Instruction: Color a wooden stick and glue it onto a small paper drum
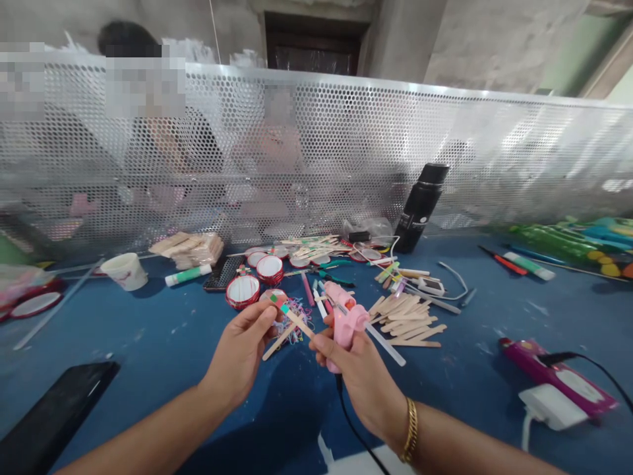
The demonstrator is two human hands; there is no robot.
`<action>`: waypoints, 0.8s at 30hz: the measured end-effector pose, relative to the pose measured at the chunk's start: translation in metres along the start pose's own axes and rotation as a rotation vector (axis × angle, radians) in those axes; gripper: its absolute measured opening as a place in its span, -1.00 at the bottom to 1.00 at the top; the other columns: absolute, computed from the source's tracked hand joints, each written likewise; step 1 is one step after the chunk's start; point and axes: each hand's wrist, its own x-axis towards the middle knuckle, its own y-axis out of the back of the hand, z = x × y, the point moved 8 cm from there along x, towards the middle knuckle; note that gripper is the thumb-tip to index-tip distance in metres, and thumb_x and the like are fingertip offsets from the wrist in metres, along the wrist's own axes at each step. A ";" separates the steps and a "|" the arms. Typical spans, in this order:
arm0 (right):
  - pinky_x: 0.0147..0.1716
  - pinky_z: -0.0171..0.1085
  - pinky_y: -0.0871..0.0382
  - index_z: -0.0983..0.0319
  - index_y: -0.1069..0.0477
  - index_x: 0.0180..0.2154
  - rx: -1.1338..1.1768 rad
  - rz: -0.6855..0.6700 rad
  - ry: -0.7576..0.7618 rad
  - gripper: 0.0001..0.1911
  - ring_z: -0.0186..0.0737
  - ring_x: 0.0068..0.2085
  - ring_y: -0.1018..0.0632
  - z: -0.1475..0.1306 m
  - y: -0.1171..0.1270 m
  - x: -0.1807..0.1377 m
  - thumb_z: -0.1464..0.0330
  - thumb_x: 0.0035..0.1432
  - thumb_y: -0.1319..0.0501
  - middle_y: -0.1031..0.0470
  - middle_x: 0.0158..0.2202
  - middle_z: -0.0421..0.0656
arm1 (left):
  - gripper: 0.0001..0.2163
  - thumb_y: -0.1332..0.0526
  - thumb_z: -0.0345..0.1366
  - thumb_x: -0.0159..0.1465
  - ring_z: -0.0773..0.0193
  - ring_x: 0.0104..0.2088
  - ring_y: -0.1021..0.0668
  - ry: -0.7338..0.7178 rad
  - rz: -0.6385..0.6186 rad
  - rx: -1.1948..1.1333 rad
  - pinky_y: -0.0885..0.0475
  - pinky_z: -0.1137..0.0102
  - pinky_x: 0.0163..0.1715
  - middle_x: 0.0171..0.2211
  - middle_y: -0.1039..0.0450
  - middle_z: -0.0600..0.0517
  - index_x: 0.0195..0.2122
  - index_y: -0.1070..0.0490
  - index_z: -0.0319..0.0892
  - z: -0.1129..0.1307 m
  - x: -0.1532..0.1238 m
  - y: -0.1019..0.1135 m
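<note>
My left hand (pixel 242 346) pinches one end of a wooden craft stick (pixel 299 320) that carries green and teal patches. A pink hot glue gun (pixel 343 323) is gripped in my right hand (pixel 363 373), its black cord hanging down and a clear glue stick out of its back. The fingertips of my right hand also touch the near end of the craft stick. Behind my left hand lies a tangle of coloured threads (pixel 298 333), with another bare stick across it. To the right of the glue gun, plain craft sticks (pixel 408 322) are spread in a pile.
Red-rimmed round pieces (pixel 242 290), a paper cup (pixel 124 271), a glue tube (pixel 188 276) and bundled sticks (pixel 190 249) stand further back. A black bottle (pixel 421 210) leans by the perforated metal screen (pixel 346 145). A phone (pixel 59 412) lies left, a magenta power strip (pixel 558 379) right. People sit beyond.
</note>
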 end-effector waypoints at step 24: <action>-0.33 -0.27 -0.46 0.24 -0.46 -0.08 -0.461 -0.305 0.172 -0.33 -0.19 -0.24 -0.48 -0.006 -0.004 -0.019 -0.21 0.22 -0.05 -0.46 -0.20 -0.05 | -0.68 -0.57 -0.14 -0.06 0.46 -0.49 -0.44 0.066 -0.157 0.060 -0.42 0.59 -0.49 -0.49 -0.48 0.08 -0.49 -0.55 -0.24 -0.009 0.038 0.017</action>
